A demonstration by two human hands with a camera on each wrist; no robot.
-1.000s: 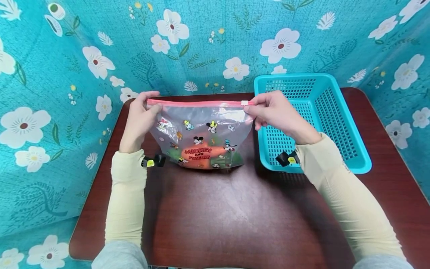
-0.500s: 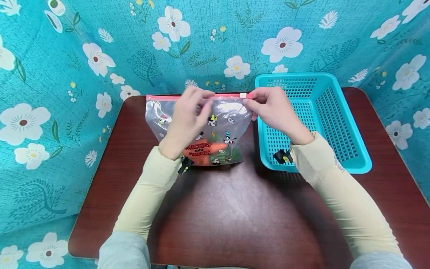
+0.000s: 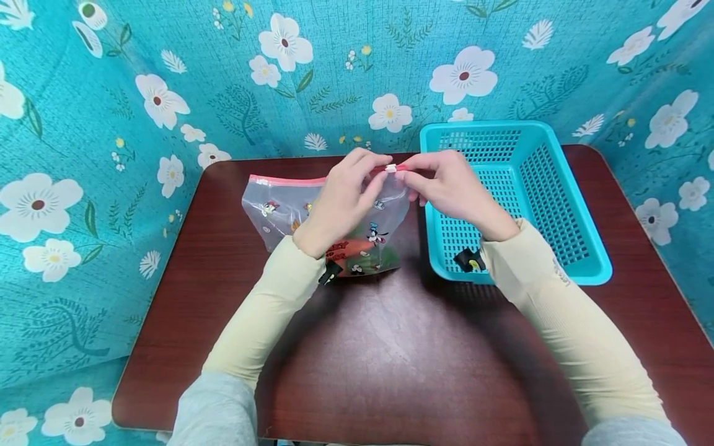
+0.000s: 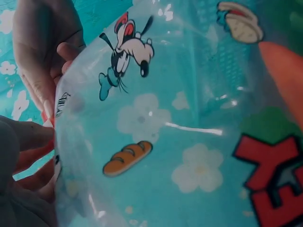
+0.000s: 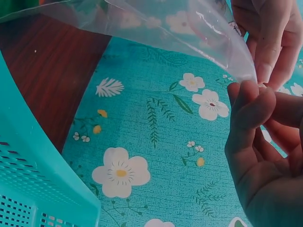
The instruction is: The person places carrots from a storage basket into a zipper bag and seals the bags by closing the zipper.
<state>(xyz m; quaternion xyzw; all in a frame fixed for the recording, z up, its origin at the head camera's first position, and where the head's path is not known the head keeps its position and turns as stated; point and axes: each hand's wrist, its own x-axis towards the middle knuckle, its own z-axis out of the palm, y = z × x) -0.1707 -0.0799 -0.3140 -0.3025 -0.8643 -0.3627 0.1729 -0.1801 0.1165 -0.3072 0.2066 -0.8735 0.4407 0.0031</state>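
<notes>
A clear zip bag [image 3: 264, 207] with a red top strip and cartoon prints stands on the table. Orange and green things [image 3: 354, 249] show through its lower part; their kind is unclear through the film. My left hand [image 3: 344, 197] pinches the strip at the white slider [image 3: 391, 168], near the bag's right end. Close beside it, my right hand [image 3: 446, 186] grips the right top corner between thumb and fingers. In the right wrist view the fingertips of both hands almost meet at that corner. My left hand hides the bag's middle in the head view.
A turquoise plastic basket [image 3: 586, 232] stands at the right on the dark wooden table [image 3: 413, 365], just behind my right wrist. A floral turquoise cloth [image 3: 334, 74] hangs along the back and sides.
My left hand has let go of the bag's left top corner and moved right to the slider. The left end of the strip has sagged. My right hand keeps its grip on the right corner.
</notes>
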